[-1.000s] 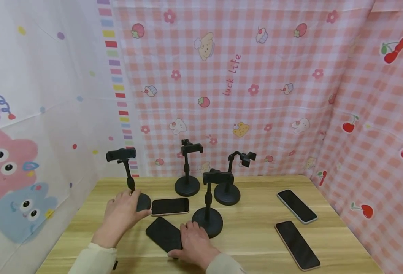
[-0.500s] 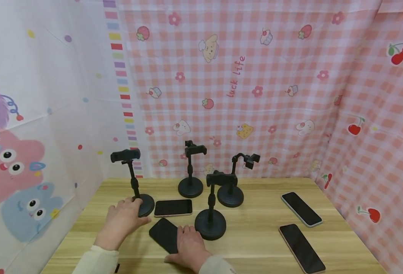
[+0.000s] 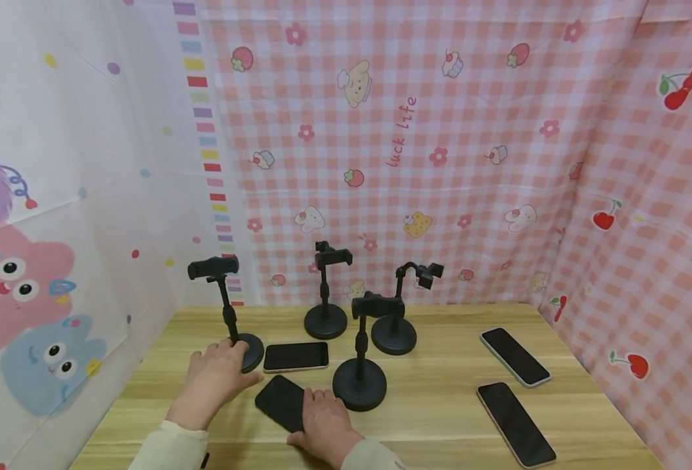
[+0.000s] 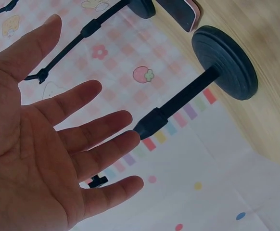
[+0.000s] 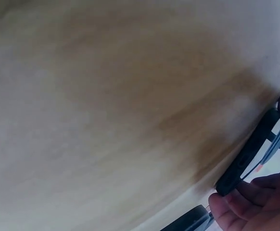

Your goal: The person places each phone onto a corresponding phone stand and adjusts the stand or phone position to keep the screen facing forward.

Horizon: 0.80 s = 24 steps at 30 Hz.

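Observation:
My left hand (image 3: 213, 382) is spread in front of the left black phone stand (image 3: 228, 316). Its palm and parted fingers show in the left wrist view with nothing held, and the stand's round base (image 4: 226, 62) lies beyond them. My right hand (image 3: 327, 424) grips the right end of a black phone (image 3: 280, 403) lying at a slant on the table. In the right wrist view, thumb and fingers sit at opposite edges of this phone (image 5: 246, 156). Just behind that hand stands the front black phone stand (image 3: 360, 385). Part of the phone is hidden under the hand.
Two more black phone stands, a left one (image 3: 325, 321) and a right one (image 3: 394, 334), are at the back. One phone (image 3: 296, 357) lies behind the gripped one. A white-edged phone (image 3: 515, 356) and a pink-edged phone (image 3: 516, 424) lie at right. Patterned curtains enclose the wooden table (image 3: 434, 405).
The left hand has drawn slightly back from the left stand's pole. My right hand has shifted a little left over the black phone. The head view has moved slightly.

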Each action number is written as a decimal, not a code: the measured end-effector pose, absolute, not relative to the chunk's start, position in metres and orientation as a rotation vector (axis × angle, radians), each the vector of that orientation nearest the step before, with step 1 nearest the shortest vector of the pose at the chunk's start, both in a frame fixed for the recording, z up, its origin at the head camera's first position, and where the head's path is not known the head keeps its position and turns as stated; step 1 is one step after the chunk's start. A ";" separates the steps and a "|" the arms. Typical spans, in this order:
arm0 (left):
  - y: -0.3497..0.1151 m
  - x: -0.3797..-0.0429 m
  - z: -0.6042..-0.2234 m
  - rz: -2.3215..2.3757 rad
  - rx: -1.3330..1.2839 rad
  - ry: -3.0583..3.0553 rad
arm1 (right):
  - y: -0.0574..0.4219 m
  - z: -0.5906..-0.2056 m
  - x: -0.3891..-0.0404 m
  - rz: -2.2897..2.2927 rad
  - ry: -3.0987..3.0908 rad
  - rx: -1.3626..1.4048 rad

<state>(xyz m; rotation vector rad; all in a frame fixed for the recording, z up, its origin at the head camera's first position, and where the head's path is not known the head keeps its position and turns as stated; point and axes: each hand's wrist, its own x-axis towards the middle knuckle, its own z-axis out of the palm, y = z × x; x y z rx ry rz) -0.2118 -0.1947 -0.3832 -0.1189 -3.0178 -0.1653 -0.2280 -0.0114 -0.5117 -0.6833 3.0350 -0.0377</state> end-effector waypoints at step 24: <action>-0.191 -0.215 -0.385 -0.171 -0.085 -3.036 | -0.004 -0.488 -0.224 -0.249 2.922 -0.503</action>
